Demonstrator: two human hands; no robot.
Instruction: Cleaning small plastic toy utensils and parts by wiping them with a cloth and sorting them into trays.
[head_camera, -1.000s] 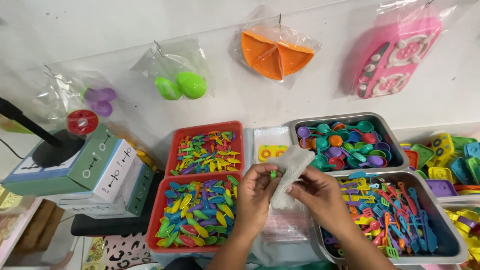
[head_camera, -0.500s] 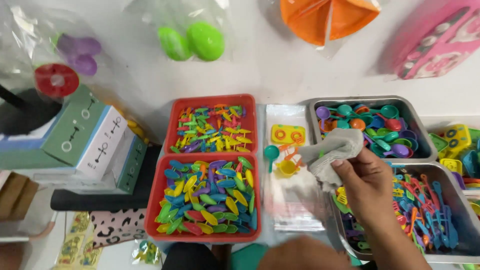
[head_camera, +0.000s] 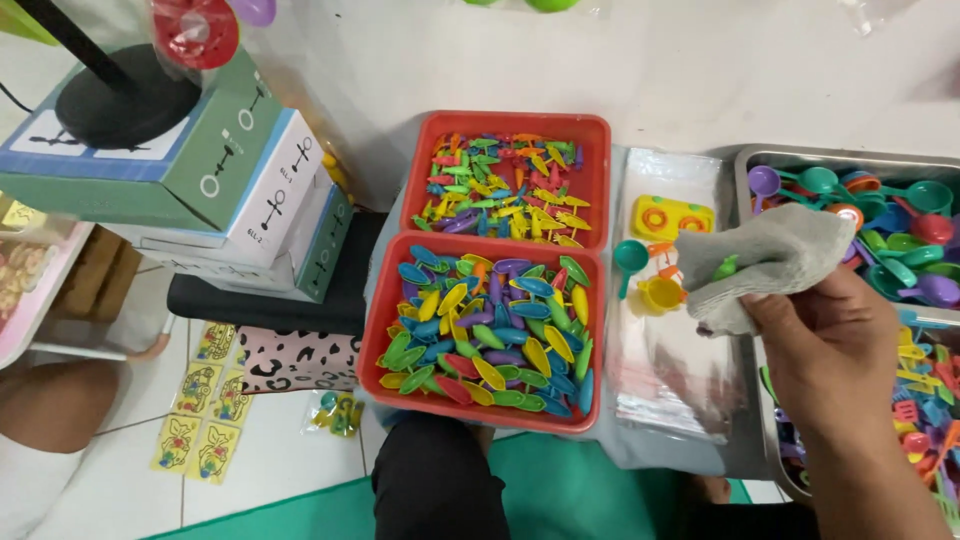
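One hand now holds a small filled plastic bag alone over a stack of clear bags.

Since a second ago the left hand has dropped out of view and the view has tilted down. The right hand pinches the bag, its top folded over, with a green piece inside. It hovers above the clear bags, between the red tray of leaf-shaped pieces and the metal tray of toy spoons at the worktop's right edge.

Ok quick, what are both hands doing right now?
Left hand: not in view.
Right hand: closed on a grey cloth, with a small green toy piece tucked in its fold.
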